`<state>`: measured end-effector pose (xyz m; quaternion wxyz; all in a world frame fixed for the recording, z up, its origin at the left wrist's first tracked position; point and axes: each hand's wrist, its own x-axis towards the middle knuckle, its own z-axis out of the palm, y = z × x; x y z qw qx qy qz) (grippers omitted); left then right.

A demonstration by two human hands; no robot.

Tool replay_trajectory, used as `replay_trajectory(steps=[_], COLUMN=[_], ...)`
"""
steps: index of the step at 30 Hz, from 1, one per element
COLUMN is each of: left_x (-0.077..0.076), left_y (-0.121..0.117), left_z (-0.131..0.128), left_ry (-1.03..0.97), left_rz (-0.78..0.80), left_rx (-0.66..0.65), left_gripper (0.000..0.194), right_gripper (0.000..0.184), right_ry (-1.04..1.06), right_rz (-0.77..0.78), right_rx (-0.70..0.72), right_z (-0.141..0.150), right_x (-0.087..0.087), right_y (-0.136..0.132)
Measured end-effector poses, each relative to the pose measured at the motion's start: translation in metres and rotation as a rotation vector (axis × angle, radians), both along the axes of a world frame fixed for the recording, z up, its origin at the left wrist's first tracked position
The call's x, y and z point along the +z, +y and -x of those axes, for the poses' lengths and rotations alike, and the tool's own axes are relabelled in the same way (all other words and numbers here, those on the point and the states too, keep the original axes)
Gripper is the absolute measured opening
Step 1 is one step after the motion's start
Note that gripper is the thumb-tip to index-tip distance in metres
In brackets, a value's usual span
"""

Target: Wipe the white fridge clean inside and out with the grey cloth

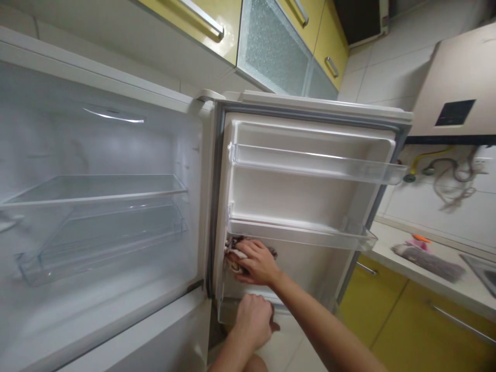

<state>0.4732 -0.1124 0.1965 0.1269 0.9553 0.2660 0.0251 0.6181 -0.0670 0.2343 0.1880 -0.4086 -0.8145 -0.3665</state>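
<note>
In the head view my right hand [256, 262] presses a crumpled brown-and-white patterned cloth [235, 262] against the inner side of the open fridge door [294, 199], near the hinge edge and just below the middle clear door shelf [302, 232]. Below it, my left hand [253, 318] is closed with its knuckles up, at the lowest clear door bin [228, 312]. Its fingertips are hidden, so what it grips cannot be made out. Both upper shelves on the door hold nothing.
To the left stands the lit fridge interior, with a glass shelf [116, 188] and a clear drawer [112, 248]. Right of the door, a grey cloth [428, 262] and a pink-and-orange item [419, 242] lie on the counter [391, 235] near a sink [482, 268]. Yellow cabinets hang above.
</note>
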Motion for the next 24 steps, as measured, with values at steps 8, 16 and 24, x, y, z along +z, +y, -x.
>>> replay_trajectory(steps=[8, 16, 24], left_x=[-0.001, -0.005, 0.001], left_y=[-0.001, 0.001, 0.002], left_z=[0.001, 0.007, 0.014], left_ry=[-0.007, -0.01, 0.022], left_rz=[-0.009, -0.013, -0.027], left_rx=[0.03, -0.008, -0.042], left_gripper=[0.04, 0.042, 0.043], right_gripper=[0.015, 0.02, 0.039], right_ry=[-0.193, -0.094, -0.135], right_rz=[0.101, -0.038, 0.163], right_rx=[0.11, 0.048, -0.017], right_z=[0.013, 0.006, 0.017], right_x=[-0.043, 0.019, -0.005], right_y=[0.01, 0.011, 0.006])
